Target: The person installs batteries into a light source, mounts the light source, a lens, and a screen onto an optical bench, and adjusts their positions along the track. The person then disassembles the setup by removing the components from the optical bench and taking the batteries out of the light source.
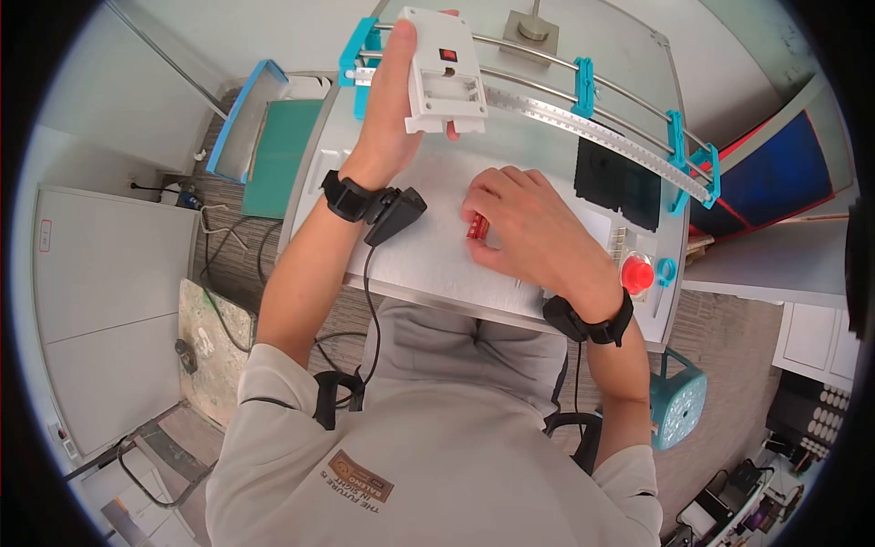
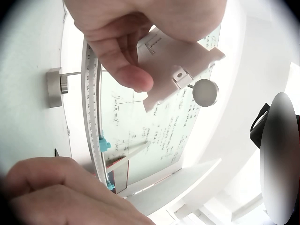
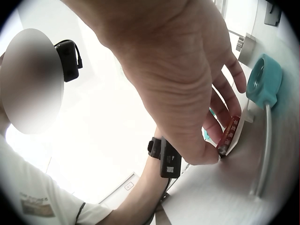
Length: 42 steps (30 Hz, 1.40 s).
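Note:
In the head view the left hand (image 1: 390, 118) grips a white plastic case (image 1: 445, 73) above the table, its opened compartment and a red switch facing the camera. The left wrist view shows the left hand's thumb (image 2: 133, 77) on the case (image 2: 171, 65). Lower on the table, the right hand (image 1: 533, 223) pinches a red battery (image 1: 478, 226) between thumb and fingers. From the right wrist, the right hand (image 3: 187, 89) has its fingertips round the red battery (image 3: 228, 136), close to the tabletop. Whether more than one battery is held cannot be told.
Behind the hands a ruler rail (image 1: 556, 118) with turquoise brackets crosses the table (image 1: 428, 264). A black cloth (image 1: 617, 178), a red button (image 1: 637, 273) and a turquoise ring (image 1: 666, 271) lie at the right. A metal stand (image 1: 531, 35) is at the back.

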Motion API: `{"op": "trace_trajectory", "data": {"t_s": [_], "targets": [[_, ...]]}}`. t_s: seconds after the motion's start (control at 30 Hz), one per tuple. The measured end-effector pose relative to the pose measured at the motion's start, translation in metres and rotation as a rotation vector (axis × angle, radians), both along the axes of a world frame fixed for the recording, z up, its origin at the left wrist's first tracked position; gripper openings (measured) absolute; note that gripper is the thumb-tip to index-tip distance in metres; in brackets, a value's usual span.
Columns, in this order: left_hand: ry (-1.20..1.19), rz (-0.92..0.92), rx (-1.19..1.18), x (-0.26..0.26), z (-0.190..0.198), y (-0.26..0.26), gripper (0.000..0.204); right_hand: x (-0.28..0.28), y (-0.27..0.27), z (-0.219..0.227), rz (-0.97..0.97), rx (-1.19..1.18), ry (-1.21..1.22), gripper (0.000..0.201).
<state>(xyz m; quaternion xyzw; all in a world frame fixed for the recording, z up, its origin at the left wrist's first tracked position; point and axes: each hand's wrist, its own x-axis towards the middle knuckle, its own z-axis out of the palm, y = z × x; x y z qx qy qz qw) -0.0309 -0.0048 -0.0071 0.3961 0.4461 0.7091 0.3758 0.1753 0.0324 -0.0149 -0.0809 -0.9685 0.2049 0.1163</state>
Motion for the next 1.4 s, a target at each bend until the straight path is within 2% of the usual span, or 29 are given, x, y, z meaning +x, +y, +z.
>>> {"op": "trace_trajectory", "data": {"t_s": [0.23, 0.33, 0.43, 0.5, 0.53, 0.6, 0.63, 0.7, 0.77, 0.8, 0.83, 0.9, 0.97, 1.0, 1.07, 1.17, 1.23, 1.27, 1.33, 1.37, 1.4], "targets": [[0.001, -0.003, -0.006, 0.000, 0.000, 0.001, 0.081, 0.000, 0.001, -0.001, -0.002, 0.000, 0.022, 0.013], [-0.018, -0.018, -0.023, 0.001, 0.003, -0.001, 0.081, 0.001, 0.006, 0.004, -0.004, -0.045, 0.104, 0.017], [-0.081, -0.134, -0.031, -0.002, 0.005, -0.002, 0.080, 0.006, 0.014, 0.020, -0.106, -0.102, 0.129, 0.021], [-0.150, -0.295, -0.027, -0.007, 0.000, -0.002, 0.072, 0.012, 0.020, 0.033, -0.287, -0.272, 0.125, 0.032], [-0.137, -0.304, -0.033, -0.007, -0.002, -0.001, 0.072, 0.013, 0.021, 0.040, -0.294, -0.276, 0.139, 0.032], [-0.091, -0.329, -0.071, -0.002, -0.004, -0.001, 0.068, 0.016, 0.025, 0.048, -0.306, -0.301, 0.299, 0.060], [-0.077, -0.347, -0.078, 0.000, -0.002, -0.002, 0.068, 0.016, 0.025, 0.047, -0.323, -0.304, 0.316, 0.060], [-0.085, -0.382, -0.218, 0.003, 0.002, -0.006, 0.067, 0.014, 0.026, 0.041, -0.238, -0.154, 0.425, 0.087], [-0.101, -0.430, -0.264, 0.006, 0.000, -0.007, 0.064, 0.013, 0.028, 0.035, -0.230, -0.133, 0.426, 0.092], [-0.097, -0.388, -0.288, 0.010, 0.001, -0.008, 0.062, 0.014, 0.028, 0.032, -0.198, -0.109, 0.403, 0.096], [-0.093, -0.344, -0.308, 0.013, 0.000, -0.008, 0.060, 0.015, 0.028, 0.030, -0.231, -0.114, 0.425, 0.096], [-0.063, -0.398, -0.281, 0.005, -0.008, -0.007, 0.055, 0.016, 0.029, 0.029, -0.162, -0.176, 0.388, 0.094], [0.005, -0.307, -0.245, 0.000, -0.015, -0.004, 0.052, 0.014, 0.029, 0.024, -0.174, -0.156, 0.456, 0.091], [-0.036, -0.280, -0.234, 0.000, -0.015, -0.004, 0.050, 0.013, 0.029, 0.023, -0.161, -0.150, 0.474, 0.089], [-0.031, -0.312, -0.242, -0.006, -0.017, -0.004, 0.046, 0.013, 0.030, 0.021, -0.157, -0.137, 0.500, 0.088], [-0.076, -0.309, -0.220, 0.004, -0.002, -0.007, 0.044, 0.015, 0.032, 0.019, -0.154, -0.175, 0.508, 0.088], [0.117, -0.270, -0.200, 0.003, 0.009, -0.010, 0.057, 0.018, 0.035, 0.020, -0.116, -0.258, 0.445, 0.089], [0.126, -0.270, -0.200, 0.000, 0.013, -0.014, 0.057, 0.019, 0.036, 0.020, -0.116, -0.257, 0.454, 0.089], [0.642, -0.266, -0.062, -0.006, 0.023, -0.030, 0.090, 0.020, 0.036, 0.018, -0.032, -0.336, 0.412, 0.088], [0.649, -0.268, -0.064, -0.007, 0.031, -0.039, 0.090, 0.020, 0.035, 0.017, -0.033, -0.337, 0.420, 0.088], [1.006, -0.297, -0.100, -0.005, 0.044, -0.049, 0.103, 0.020, 0.034, 0.015, -0.015, -0.364, 0.380, 0.089]]}}
